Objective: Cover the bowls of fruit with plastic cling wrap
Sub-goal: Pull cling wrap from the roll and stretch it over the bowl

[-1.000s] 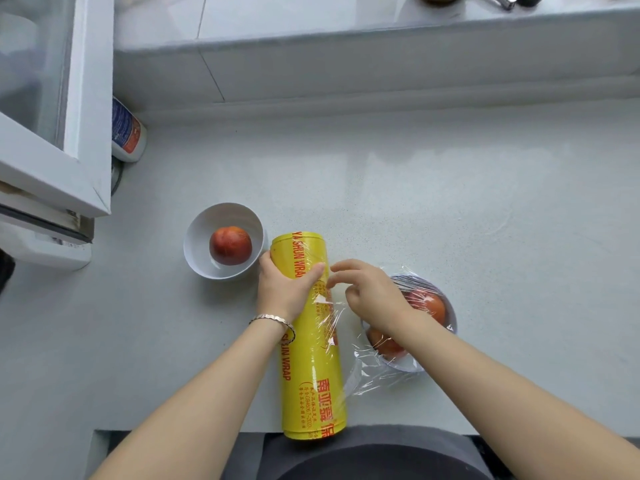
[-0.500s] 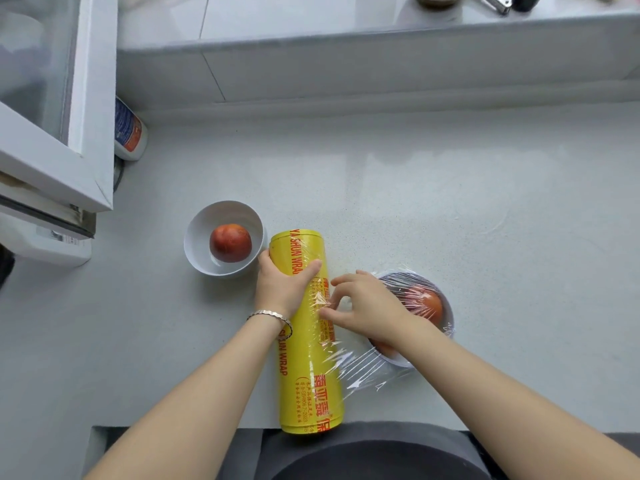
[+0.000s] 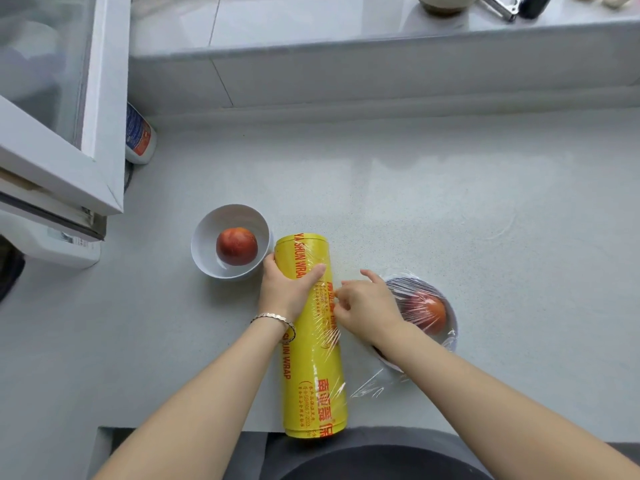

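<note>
A long yellow roll of cling wrap [image 3: 313, 368] lies on the grey counter, pointing away from me. My left hand [image 3: 285, 289] grips its far part, thumb over the top. My right hand [image 3: 369, 306] is at the roll's right side, fingertips pinching the clear film there. To the left stands an uncovered white bowl [image 3: 207, 258] with one red fruit [image 3: 237, 245]. Right of the roll, a second bowl [image 3: 450, 327] with fruit sits under crinkled clear film [image 3: 377, 386] that trails toward the roll; my right forearm hides part of it.
An open white window frame [image 3: 69, 161] juts over the counter at left, with a small bottle [image 3: 138, 136] behind it. A raised ledge [image 3: 381, 32] at the back holds a jar and utensils. The counter's front edge [image 3: 173, 429] runs just under the roll's near end.
My right hand slid down from the top of the roll to its right side and now pinches the film. The roll and left hand stayed almost still.
</note>
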A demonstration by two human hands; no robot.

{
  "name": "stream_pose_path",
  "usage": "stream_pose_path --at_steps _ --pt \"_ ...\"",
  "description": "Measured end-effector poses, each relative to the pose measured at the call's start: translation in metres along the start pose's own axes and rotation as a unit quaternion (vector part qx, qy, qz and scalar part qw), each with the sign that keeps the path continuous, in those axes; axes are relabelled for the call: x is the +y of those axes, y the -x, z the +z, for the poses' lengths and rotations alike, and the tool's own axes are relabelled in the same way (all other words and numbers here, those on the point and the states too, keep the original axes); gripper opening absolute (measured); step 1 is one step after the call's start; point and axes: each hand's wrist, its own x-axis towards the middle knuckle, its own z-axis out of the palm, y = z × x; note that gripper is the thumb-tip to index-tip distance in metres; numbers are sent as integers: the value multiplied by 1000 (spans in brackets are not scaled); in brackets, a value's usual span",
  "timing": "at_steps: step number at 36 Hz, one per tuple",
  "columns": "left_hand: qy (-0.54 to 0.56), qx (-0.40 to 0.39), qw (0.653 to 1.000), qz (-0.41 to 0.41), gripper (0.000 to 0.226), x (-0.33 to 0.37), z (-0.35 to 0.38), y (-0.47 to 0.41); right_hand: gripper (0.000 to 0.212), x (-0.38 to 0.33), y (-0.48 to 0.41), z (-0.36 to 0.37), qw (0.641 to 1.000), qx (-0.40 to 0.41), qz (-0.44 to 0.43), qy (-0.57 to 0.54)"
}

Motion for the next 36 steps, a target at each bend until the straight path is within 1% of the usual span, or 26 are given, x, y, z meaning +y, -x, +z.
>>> stream_pose_path --at_steps 2,4,6,8,10,12,15,17,20,22,24,25,27,29,31,34,36 --pt "0 1 1000 -3 87 -1 0 0 13 0 3 -6 1000 16 11 15" --pt "2 2 1000 -6 89 -1 0 1 17 2 9 -11 999 29 14 23" --pt "-2 5 1000 -8 91 0 1 2 19 4 15 -12 1000 18 -17 -4" --pt "-7 9 1000 -10 92 1 1 2 30 3 21 -10 997 0 -58 -50" --pt "-7 6 1000 -14 90 1 1 3 42 3 26 -8 995 3 -69 -73" --pt "-4 1 1000 -17 90 2 0 4 45 4 31 -7 995 4 -71 -72" --pt "-5 -3 1000 -14 91 3 -1 6 35 2 35 -10 994 -6 -60 -89" --pt "-18 9 1000 0 98 2 -1 10 41 -1 36 -10 994 -3 -47 -94" --pt "-37 5 999 17 110 -3 -1 24 28 -2 36 -7 997 -16 -37 -61" --pt "-38 -22 999 6 117 -11 -1 36 27 -3 35 -5 998 -23 -34 -37" --pt "-28 -38 999 -23 122 -19 -3 46 27 -4 33 -4 999 -25 -31 -25" --pt "-22 -45 998 -39 119 -22 -5 49 26 -5 32 -3 999 -26 -31 -26" --pt "-12 -58 996 -63 102 -27 -7 53 26 -7 31 -3 999 -26 -32 -23" --pt "-15 -59 996 -64 87 -30 -7 55 26 -7 30 -1 999 -22 -27 -25" --pt "-28 -47 997 -52 82 -29 -5 55 25 -10 29 2 1000 -6 -20 -20" --pt "-43 -37 997 -45 85 -28 -2 56 21 -9 29 8 1000 21 -18 -14" --pt "-39 -36 998 -44 83 -28 -2 56 20 -5 29 12 999 36 -23 -9"
